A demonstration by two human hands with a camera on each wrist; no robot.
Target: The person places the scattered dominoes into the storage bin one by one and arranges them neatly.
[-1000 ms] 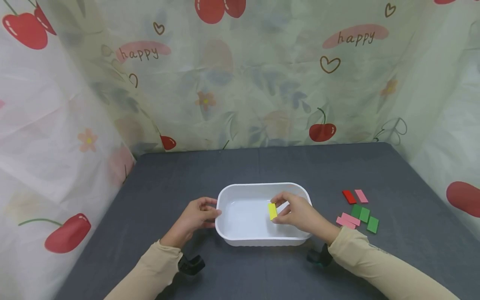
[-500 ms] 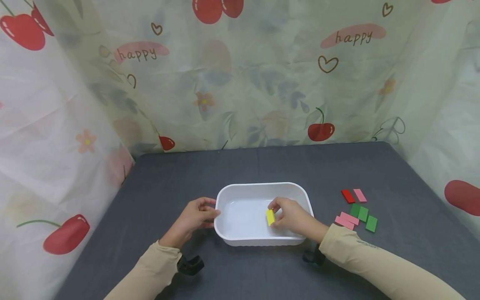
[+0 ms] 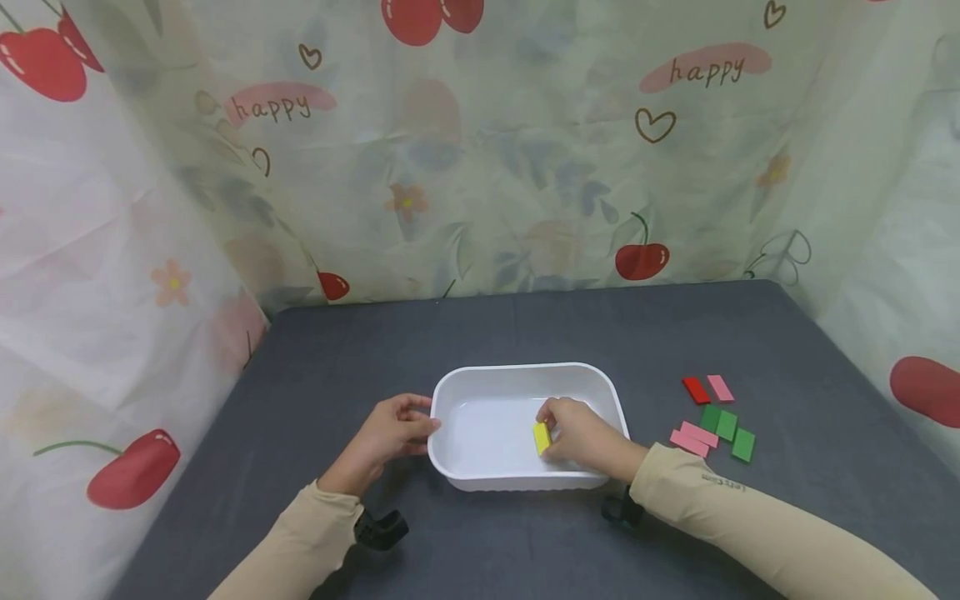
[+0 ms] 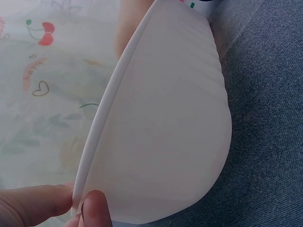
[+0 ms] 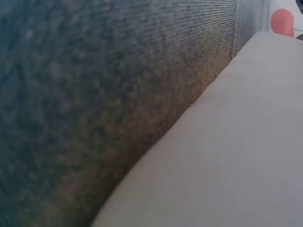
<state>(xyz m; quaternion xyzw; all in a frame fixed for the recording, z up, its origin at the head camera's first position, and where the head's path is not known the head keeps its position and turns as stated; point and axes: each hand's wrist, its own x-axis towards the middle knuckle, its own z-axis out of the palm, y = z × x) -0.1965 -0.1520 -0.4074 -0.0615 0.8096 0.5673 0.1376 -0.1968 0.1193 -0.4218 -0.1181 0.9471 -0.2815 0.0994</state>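
Note:
A white plastic basin [image 3: 487, 425] with rounded corners stands on the dark cloth. My left hand [image 3: 381, 435] pinches its left rim; in the left wrist view the thumb and a finger [image 4: 97, 210] meet at the edge of the basin [image 4: 161, 109]. Inside the basin, low towards its right half, my right hand [image 3: 585, 435] holds a small yellow domino-like block [image 3: 542, 438] between thumb and fingers. Whether the block touches the basin floor I cannot tell. Only the outer wall of the basin [image 5: 227, 151] fills the right wrist view, with that hand hidden.
Right of the basin lie flat blocks: a red one [image 3: 696, 390], a lone pink one [image 3: 721, 387], several green ones [image 3: 726, 425] and overlapping pink ones [image 3: 690, 443]. A patterned curtain [image 3: 510, 167] hangs behind the dark table [image 3: 375, 342].
My right hand has lowered the yellow block into the basin and shifted slightly left, then nearly stopped. The left hand has stayed on the rim.

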